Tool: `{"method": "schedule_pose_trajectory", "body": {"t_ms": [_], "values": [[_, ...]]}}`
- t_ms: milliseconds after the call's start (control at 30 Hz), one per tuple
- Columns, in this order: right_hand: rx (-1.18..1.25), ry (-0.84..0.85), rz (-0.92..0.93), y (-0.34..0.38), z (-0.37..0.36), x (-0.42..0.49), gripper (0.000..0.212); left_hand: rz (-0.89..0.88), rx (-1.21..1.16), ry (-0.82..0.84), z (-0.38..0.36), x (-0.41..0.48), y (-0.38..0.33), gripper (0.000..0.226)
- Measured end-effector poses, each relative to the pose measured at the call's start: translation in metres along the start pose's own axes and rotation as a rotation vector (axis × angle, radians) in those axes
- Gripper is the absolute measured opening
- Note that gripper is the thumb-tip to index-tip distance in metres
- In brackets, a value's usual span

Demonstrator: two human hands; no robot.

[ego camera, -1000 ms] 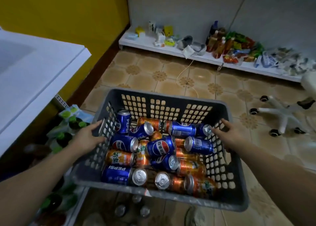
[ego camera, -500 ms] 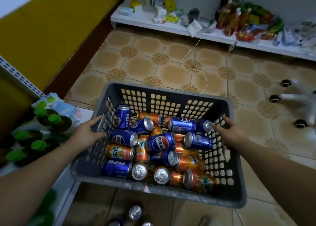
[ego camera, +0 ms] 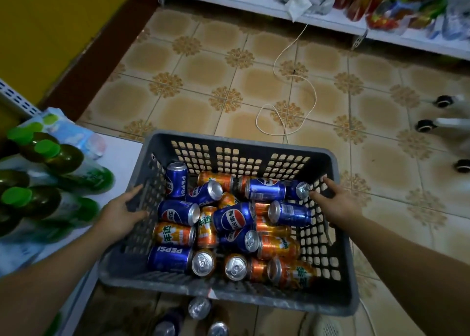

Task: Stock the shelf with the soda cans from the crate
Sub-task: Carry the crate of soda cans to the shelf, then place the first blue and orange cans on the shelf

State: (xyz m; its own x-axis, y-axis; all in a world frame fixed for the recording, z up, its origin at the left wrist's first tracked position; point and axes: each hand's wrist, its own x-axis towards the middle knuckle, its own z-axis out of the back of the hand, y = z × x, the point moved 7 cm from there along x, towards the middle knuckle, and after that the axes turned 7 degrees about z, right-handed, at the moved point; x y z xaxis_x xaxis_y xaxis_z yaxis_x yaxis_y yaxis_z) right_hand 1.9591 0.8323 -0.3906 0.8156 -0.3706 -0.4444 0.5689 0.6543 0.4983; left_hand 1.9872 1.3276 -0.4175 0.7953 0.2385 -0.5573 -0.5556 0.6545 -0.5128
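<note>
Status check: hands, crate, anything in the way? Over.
Left hand and right hand grip the crate. Soda cans loose inside, none picked. Green-capped bottles crowd the shelf at left.

Head view, steeply down, close over crate [ego camera: 338,183]

I see a grey slotted crate [ego camera: 241,141], blue and orange cans [ego camera: 234,218] jumbled sideways inside, one blue can [ego camera: 176,180] upright in its far-left corner, white shelf [ego camera: 122,157] at its left
</note>
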Motion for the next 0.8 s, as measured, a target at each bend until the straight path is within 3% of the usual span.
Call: {"method": "schedule_pose_trajectory", "body": {"t_ms": [333, 433, 533, 600, 700, 800], "values": [[0.004, 0.015, -0.045, -0.030, -0.033, -0.014, 0.071, -0.048, 0.105, 0.050, -0.016, 0.002, 0.031, 0.080], [-0.231, 0.026, -0.023, -0.017, -0.030, -0.009, 0.083, -0.099, 0.370, -0.067, -0.010, -0.004, 0.018, 0.082], [-0.478, -0.037, 0.171, 0.024, -0.037, -0.010, 0.088, -0.315, 0.553, -0.229, -0.019, -0.026, -0.020, 0.076], [-0.409, 0.068, 0.269, 0.045, -0.068, -0.014, 0.085, -0.373, 0.569, -0.147, -0.046, -0.037, -0.034, 0.074], [-0.256, 0.332, 0.270, 0.053, -0.129, -0.022, 0.081, -0.326, 0.422, 0.112, -0.097, -0.038, -0.029, 0.070], [-0.357, 0.499, 0.328, 0.050, -0.180, -0.017, 0.086, -0.267, 0.331, 0.277, -0.138, -0.029, -0.015, 0.069]]}}
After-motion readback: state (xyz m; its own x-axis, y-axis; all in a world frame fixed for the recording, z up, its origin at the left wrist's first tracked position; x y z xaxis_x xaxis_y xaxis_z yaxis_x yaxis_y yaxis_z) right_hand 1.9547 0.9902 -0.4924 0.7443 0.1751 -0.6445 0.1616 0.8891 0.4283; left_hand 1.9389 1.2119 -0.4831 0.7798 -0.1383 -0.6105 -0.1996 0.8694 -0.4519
